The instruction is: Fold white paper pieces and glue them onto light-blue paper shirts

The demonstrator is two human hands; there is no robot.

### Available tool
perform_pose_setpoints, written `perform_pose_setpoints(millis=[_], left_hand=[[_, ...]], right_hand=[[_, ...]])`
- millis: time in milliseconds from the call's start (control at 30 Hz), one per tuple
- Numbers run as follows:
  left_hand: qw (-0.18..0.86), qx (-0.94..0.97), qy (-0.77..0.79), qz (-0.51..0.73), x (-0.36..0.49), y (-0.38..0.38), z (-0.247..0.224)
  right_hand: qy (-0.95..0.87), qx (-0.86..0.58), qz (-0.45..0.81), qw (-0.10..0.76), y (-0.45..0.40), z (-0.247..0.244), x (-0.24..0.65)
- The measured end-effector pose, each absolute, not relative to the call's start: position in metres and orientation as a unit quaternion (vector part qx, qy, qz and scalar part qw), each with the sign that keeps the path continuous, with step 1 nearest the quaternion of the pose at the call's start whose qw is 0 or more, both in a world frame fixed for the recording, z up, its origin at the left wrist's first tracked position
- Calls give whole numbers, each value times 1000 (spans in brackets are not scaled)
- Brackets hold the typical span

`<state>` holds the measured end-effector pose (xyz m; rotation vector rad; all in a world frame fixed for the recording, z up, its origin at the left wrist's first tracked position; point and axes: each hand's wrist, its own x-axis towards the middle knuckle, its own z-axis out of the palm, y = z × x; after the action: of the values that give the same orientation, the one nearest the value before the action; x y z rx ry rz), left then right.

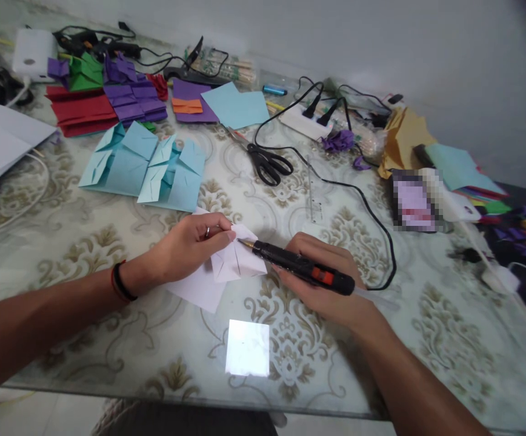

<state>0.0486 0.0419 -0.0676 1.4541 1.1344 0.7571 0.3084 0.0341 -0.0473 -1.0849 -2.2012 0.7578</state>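
My left hand [206, 242] pinches the upper edge of a folded white paper piece [233, 260] between thumb and fingers. Beneath that piece, a flatter white sheet [202, 293] lies on the table. My right hand [322, 272] is wrapped round a black hot glue gun [302, 263] with an orange trigger. Its metal nozzle points left and meets the folded paper close to my left thumb; I cannot tell whether glue is coming out. Behind the gun, a clear glue stick [379, 297] sticks out.
Folded light-blue paper pieces [145, 166] stand beyond my left hand. Black-handled scissors [269, 163] and a clear ruler [315, 191] lie further back. The gun's black cable [363, 197] curves to a white power strip [306, 121]. A bright white square [247, 348] shows near the front edge.
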Motion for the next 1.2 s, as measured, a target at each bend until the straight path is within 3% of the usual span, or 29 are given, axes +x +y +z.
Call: perform_pose_setpoints(millis=[1200], left_hand=[[560,601,481,307,50,41,-64]], right_hand=[[-827,-406,263,287,35,-43,311]])
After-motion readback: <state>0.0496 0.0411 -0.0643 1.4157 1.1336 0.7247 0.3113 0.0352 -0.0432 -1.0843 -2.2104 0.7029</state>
